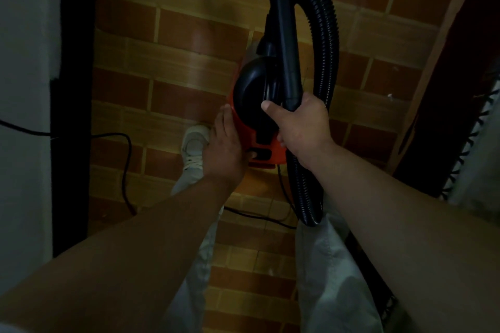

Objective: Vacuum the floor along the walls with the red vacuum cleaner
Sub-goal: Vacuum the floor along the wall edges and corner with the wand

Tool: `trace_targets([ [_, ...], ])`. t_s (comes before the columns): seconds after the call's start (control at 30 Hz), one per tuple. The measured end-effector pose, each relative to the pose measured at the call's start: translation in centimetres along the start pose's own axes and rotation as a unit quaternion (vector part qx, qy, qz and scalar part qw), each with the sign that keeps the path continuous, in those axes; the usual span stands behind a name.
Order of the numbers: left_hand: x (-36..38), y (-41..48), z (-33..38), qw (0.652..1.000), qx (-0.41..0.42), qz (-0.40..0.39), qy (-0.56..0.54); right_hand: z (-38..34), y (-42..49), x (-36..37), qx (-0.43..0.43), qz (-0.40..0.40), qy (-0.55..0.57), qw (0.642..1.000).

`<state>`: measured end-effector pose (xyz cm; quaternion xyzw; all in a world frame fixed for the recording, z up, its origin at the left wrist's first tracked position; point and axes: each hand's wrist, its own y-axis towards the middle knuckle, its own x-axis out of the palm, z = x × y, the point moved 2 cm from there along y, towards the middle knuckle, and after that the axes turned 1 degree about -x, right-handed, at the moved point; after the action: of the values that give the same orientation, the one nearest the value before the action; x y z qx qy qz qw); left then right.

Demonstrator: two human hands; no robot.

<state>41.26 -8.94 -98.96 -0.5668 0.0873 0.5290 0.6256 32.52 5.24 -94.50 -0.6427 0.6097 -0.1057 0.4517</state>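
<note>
on my feed, a black cord loops over the brick-patterned floor at left, beside a white shoe. the left hand lies along the side of the red vacuum cleaner at centre, fingers straight and together, thumb at its black switch. the right hand has its fingers clamped round the black wand; the ribbed hose arcs at right

Bare forearms, pale loose trousers — one white laced sneaker.
</note>
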Motion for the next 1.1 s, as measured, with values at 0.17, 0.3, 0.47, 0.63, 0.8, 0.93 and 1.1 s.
trace_targets([
  [0.17,-1.4,0.5,-0.2,0.998,-0.009,-0.033,-0.047,-0.6,-0.5,-0.3,-0.005,-0.006,-0.005,1.000],
  [0.3,-3.3,-0.1,0.5,0.997,0.009,-0.062,-0.050,-1.8,-1.6,-1.2,-0.001,-0.002,-0.029,1.000],
  [0.47,-8.7,-1.4,2.4,0.996,0.022,-0.069,-0.059,-5.9,-3.8,-4.0,0.028,0.000,-0.043,0.999],
  [0.63,-18.3,-2.7,7.0,0.992,0.039,-0.062,-0.101,-14.4,-6.5,-8.5,0.024,-0.014,-0.045,0.999],
  [0.8,-29.9,-3.6,12.6,0.989,0.092,-0.051,-0.103,-25.0,-9.9,-13.8,0.040,0.001,-0.034,0.999],
  [0.93,-39.0,-4.1,18.2,0.986,0.109,-0.039,-0.122,-33.1,-12.1,-18.0,0.036,0.023,0.007,0.999],
  [1.1,-46.9,-3.8,26.5,0.978,0.134,-0.039,-0.153,-41.3,-12.5,-23.1,0.020,0.015,0.064,0.998],
])
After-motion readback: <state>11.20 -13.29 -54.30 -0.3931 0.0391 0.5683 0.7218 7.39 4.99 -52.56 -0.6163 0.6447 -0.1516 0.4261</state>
